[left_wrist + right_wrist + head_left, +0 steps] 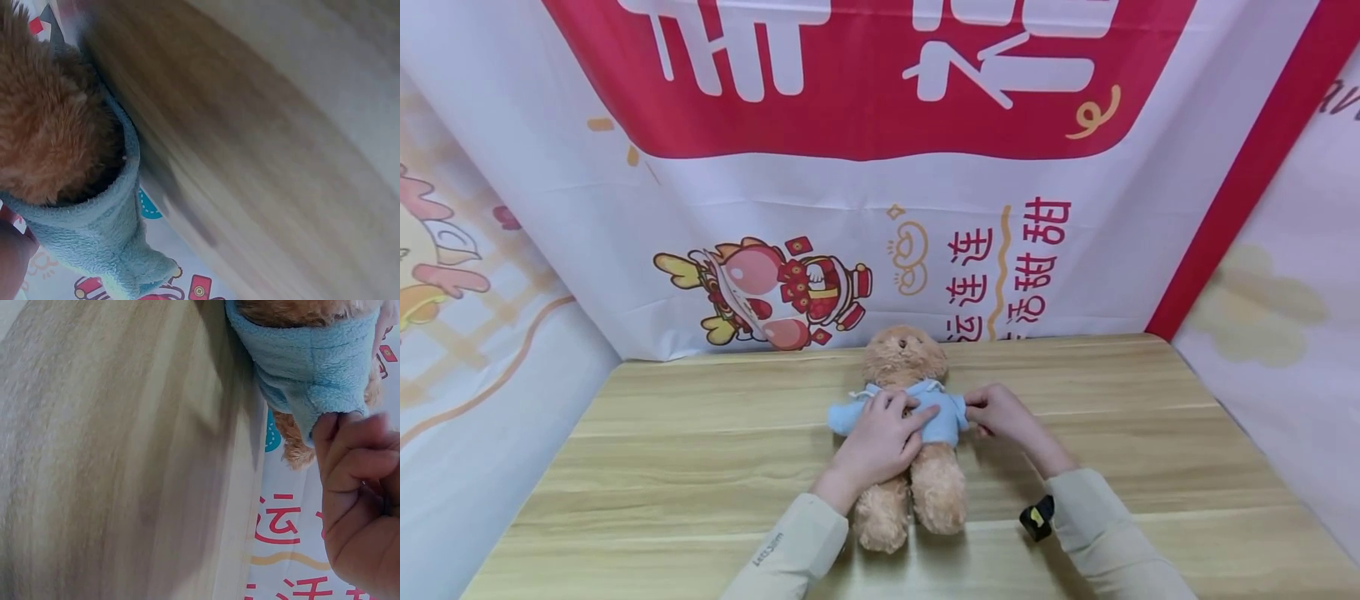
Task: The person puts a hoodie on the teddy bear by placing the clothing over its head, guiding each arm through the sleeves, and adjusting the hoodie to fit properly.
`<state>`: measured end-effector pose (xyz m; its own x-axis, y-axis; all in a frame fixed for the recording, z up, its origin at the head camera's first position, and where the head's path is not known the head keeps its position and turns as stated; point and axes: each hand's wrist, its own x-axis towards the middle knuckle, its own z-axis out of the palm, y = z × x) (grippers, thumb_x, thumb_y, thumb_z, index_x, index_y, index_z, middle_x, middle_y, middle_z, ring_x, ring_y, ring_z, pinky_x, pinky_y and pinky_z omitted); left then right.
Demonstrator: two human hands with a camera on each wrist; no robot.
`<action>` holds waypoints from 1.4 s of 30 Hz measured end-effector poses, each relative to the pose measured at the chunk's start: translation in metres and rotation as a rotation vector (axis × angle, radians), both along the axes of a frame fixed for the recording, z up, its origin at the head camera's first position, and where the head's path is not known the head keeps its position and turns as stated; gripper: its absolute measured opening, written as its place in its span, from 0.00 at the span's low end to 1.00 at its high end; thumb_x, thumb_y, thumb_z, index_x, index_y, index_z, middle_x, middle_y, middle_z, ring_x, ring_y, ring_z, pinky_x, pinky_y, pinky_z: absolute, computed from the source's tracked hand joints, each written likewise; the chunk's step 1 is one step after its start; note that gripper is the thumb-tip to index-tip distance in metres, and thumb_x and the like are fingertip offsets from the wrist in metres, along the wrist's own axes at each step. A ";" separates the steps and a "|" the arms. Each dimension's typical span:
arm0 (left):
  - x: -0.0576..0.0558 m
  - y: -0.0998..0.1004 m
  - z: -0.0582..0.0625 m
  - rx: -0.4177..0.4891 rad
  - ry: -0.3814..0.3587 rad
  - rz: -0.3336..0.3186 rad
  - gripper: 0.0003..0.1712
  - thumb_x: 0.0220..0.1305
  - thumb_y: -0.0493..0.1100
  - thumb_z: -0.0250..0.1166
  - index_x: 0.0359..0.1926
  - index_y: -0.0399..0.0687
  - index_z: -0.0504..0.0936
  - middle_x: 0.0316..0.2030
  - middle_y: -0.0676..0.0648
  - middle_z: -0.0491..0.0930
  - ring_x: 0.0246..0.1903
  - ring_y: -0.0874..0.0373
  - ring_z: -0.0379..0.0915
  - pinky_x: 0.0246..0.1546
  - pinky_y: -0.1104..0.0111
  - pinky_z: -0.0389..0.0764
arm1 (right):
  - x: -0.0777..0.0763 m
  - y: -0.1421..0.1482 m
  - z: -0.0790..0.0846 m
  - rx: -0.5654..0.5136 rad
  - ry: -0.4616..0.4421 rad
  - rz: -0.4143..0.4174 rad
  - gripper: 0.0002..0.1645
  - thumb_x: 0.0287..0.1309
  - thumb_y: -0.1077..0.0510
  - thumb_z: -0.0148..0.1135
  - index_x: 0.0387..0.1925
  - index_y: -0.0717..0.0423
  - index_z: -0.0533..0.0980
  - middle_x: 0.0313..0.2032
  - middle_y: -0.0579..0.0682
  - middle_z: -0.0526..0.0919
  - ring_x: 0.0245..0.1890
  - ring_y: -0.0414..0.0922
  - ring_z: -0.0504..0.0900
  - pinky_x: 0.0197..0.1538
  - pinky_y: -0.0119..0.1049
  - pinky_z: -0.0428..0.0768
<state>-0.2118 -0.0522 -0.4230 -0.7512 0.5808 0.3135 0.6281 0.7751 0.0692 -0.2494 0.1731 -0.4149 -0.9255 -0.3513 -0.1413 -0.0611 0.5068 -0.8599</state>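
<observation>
A brown teddy bear (pixel 940 492) lies on its back, its head towards the hanging cloth. It wears a light blue hoodie (pixel 942 427) with white drawstrings at the neck. My left hand (pixel 880 437) rests on the bear's belly with the fingers spread over the hoodie front. At the sleeve on the right side, my right hand (pixel 1002 414) pinches the cuff. The right wrist view shows fingertips of the right hand (pixel 359 500) tucked inside the sleeve (pixel 334 400), so their ends are hidden. In the left wrist view, the other sleeve (pixel 134 262) hangs loose beside the fur.
The bear lies on a wood-grain table (pixel 700 467). Behind the far edge hangs a white and red printed cloth (pixel 865 192), with printed sheets at both sides. A black band with a small device (pixel 1037 518) is on the right wrist.
</observation>
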 end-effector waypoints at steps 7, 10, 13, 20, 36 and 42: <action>0.001 0.002 0.001 -0.013 0.036 -0.002 0.21 0.72 0.48 0.51 0.63 0.68 0.72 0.54 0.50 0.75 0.51 0.51 0.70 0.54 0.57 0.72 | 0.002 0.000 0.008 0.038 0.009 0.045 0.11 0.55 0.69 0.53 0.37 0.69 0.80 0.14 0.45 0.70 0.12 0.35 0.66 0.18 0.25 0.63; 0.002 0.004 0.000 -0.015 0.098 -0.007 0.20 0.71 0.47 0.53 0.61 0.66 0.74 0.52 0.49 0.76 0.51 0.50 0.70 0.53 0.57 0.73 | 0.004 -0.002 0.011 0.070 0.041 0.039 0.08 0.52 0.70 0.53 0.30 0.68 0.78 0.16 0.46 0.71 0.13 0.36 0.67 0.19 0.26 0.65; 0.004 0.006 -0.001 0.005 0.150 -0.007 0.19 0.69 0.46 0.53 0.58 0.64 0.77 0.50 0.48 0.77 0.51 0.50 0.71 0.52 0.57 0.74 | 0.004 -0.006 0.009 0.088 0.098 0.015 0.06 0.48 0.72 0.51 0.25 0.66 0.75 0.20 0.49 0.76 0.14 0.37 0.69 0.20 0.27 0.66; 0.005 0.009 -0.003 0.045 0.169 0.005 0.14 0.67 0.44 0.53 0.48 0.59 0.81 0.49 0.47 0.77 0.51 0.50 0.70 0.54 0.56 0.73 | 0.001 -0.014 -0.001 0.200 0.171 -0.127 0.07 0.45 0.71 0.49 0.24 0.61 0.73 0.19 0.50 0.76 0.16 0.40 0.71 0.23 0.30 0.69; 0.007 0.010 -0.005 0.025 0.199 -0.009 0.10 0.66 0.37 0.53 0.42 0.53 0.79 0.46 0.46 0.76 0.50 0.49 0.71 0.52 0.56 0.74 | -0.014 -0.017 -0.002 0.308 0.195 -0.231 0.09 0.42 0.70 0.46 0.22 0.56 0.72 0.19 0.50 0.75 0.22 0.45 0.71 0.25 0.33 0.68; 0.009 0.011 -0.005 0.027 0.195 0.024 0.11 0.65 0.36 0.53 0.43 0.55 0.78 0.46 0.46 0.76 0.50 0.48 0.71 0.52 0.55 0.74 | -0.015 -0.016 -0.004 0.298 0.264 -0.230 0.07 0.55 0.65 0.53 0.25 0.59 0.77 0.24 0.52 0.78 0.27 0.45 0.73 0.30 0.34 0.71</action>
